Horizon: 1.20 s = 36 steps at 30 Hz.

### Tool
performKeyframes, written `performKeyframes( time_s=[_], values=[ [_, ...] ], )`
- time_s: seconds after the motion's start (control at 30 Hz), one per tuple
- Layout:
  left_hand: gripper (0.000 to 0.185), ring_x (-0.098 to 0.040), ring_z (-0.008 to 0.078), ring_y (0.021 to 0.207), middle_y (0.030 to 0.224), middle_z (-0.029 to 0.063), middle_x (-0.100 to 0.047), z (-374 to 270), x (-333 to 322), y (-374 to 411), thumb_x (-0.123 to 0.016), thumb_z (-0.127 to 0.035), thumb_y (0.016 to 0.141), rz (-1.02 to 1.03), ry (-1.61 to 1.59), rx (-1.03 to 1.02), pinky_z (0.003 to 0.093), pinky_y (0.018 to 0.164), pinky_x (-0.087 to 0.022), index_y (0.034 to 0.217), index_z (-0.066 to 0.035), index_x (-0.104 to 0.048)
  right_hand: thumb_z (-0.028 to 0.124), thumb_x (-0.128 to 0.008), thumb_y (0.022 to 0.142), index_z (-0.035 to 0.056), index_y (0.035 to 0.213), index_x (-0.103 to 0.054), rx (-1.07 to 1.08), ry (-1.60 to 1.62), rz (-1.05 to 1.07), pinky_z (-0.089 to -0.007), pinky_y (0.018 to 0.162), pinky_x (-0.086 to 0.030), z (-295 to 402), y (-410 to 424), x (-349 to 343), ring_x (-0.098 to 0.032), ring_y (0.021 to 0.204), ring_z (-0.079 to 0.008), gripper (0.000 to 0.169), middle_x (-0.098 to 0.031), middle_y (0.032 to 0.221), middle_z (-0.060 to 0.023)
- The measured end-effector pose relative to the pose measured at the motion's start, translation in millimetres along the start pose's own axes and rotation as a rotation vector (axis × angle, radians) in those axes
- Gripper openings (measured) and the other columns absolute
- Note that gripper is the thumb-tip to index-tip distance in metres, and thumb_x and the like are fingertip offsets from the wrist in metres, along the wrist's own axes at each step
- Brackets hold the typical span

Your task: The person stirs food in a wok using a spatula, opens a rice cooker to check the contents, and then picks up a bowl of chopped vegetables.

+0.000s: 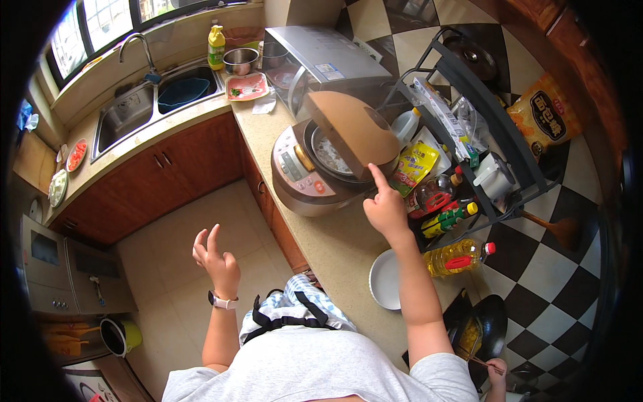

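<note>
On the stone counter stands a rice cooker with its brown lid partly raised. White rice shows in its inner pot. My right hand points with its index finger at the lid's lower edge; whether the fingertip touches it I cannot tell. The other fingers are curled and hold nothing. My left hand is raised over the floor, holding nothing, its fingers apart and a watch on the wrist. A round white dish lies on the counter beside my right forearm.
A wire-handled rack and an oil bottle stand at the right. Another person's hand holds chopsticks in a wok at lower right. A sink, a pink plate and a steel bowl are at the upper left.
</note>
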<state>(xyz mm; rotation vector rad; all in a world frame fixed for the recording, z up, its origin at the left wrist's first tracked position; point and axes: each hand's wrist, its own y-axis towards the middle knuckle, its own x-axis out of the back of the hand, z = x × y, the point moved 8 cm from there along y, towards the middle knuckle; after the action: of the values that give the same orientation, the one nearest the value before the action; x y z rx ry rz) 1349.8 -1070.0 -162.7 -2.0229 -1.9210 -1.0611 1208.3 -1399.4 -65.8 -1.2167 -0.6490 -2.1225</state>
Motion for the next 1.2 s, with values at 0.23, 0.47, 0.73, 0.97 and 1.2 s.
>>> performKeyframes(
  time_s=[0.23,0.47,0.73,0.97,1.2],
  values=[
    [0.061,-0.031,0.0284,0.117,0.121,0.0110,-0.041,0.5,1.9,-6.5,-0.042,0.004,0.058,-0.005,0.013,0.015,0.0392,0.101,-0.017,0.115,-0.012,-0.054,0.010,-0.049,0.065,0.0106,0.132,-0.036,0.040,-0.212,0.117,-0.0455,0.063,-0.047,6.0,-13.9,-44.6,-0.059,0.064,-0.0356,0.068,-0.059,0.066,-0.0199],
    [0.059,-0.029,0.0299,0.118,0.123,0.0123,-0.039,6.2,4.6,-9.6,-0.044,0.003,0.058,-0.014,0.037,0.071,0.0415,0.100,-0.018,0.115,-0.011,-0.053,0.009,-0.048,0.065,0.0099,0.135,-0.031,0.045,-0.271,0.192,-0.0440,0.060,-0.048,-4.0,-15.8,-70.6,-0.058,0.060,-0.0329,0.072,-0.058,0.063,-0.0174],
    [0.059,-0.028,0.0305,0.119,0.124,0.0129,-0.038,13.1,5.7,-11.7,-0.045,0.004,0.059,0.002,0.065,0.087,0.0427,0.100,-0.018,0.115,-0.011,-0.053,0.009,-0.049,0.064,0.0100,0.136,-0.028,-0.002,-0.260,0.245,-0.0436,0.062,-0.047,-2.6,-20.4,-73.7,-0.058,0.062,-0.0332,0.074,-0.058,0.065,-0.0169],
    [0.059,-0.028,0.0308,0.119,0.123,0.0135,-0.038,7.6,-1.8,-12.4,-0.047,0.003,0.058,0.036,0.046,0.057,0.0428,0.100,-0.020,0.115,-0.011,-0.052,0.007,-0.050,0.067,0.0044,0.134,-0.029,0.050,-0.319,0.236,-0.0412,0.060,-0.049,4.3,-14.9,-74.7,-0.059,0.061,-0.0302,0.071,-0.059,0.065,-0.0150],
    [0.067,-0.024,0.0332,0.125,0.131,0.0170,-0.031,-14.8,6.0,0.7,-0.048,0.001,0.062,0.023,-0.072,-0.012,0.0434,0.104,-0.016,0.128,-0.007,-0.038,0.008,-0.049,0.063,0.0052,0.134,-0.030,0.040,-0.268,0.195,-0.0433,0.064,-0.048,11.8,1.4,-77.1,-0.060,0.065,-0.0332,0.073,-0.060,0.067,-0.0178]
  ],
)
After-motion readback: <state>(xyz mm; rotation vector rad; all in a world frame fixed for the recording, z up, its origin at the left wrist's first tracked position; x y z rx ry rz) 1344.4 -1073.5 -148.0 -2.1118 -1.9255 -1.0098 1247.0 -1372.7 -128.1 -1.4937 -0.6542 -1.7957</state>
